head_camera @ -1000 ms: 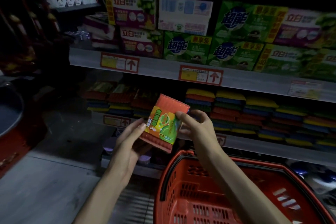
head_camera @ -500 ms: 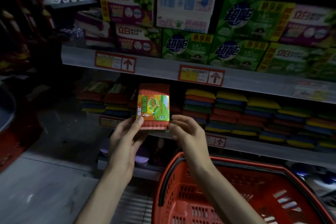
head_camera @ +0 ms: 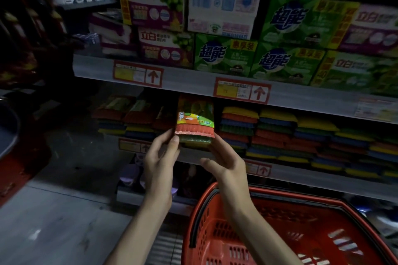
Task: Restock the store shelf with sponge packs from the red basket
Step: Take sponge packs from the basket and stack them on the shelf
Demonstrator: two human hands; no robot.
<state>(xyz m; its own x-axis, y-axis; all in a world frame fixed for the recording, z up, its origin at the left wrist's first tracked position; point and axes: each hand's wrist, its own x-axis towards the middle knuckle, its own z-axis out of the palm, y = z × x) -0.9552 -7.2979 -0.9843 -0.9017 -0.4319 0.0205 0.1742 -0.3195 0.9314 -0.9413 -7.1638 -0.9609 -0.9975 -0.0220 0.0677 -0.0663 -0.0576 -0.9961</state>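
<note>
Both of our hands pinch one sponge pack (head_camera: 195,123) by its near end: the left hand (head_camera: 160,162) with thumb and fingers at its left corner, the right hand (head_camera: 225,166) with fingertips under its right corner. We hold it flat and level, label up, probably so it can slide in like the packs already lying there.

Largest in view is the shelf unit (head_camera: 193,80), with two price tags bearing red arrows on its upper edge. On the top level stand big green and purple soap boxes (head_camera: 224,54). Below them, the sponge shelf (head_camera: 301,175) carries stacks of sponge packs (head_camera: 277,133) in yellow, red, blue and green bands, laid flat to fill the row neatly.

Our pack sits in a gap between the stacks at left and right, its far end already in shadow under the upper shelf. We cannot tell whether it rests on anything yet.

At lower right, the red basket (head_camera: 215,241) waits just below our right forearm, close to the shelf for short reaches. Its contents are too dark to make out.
</note>
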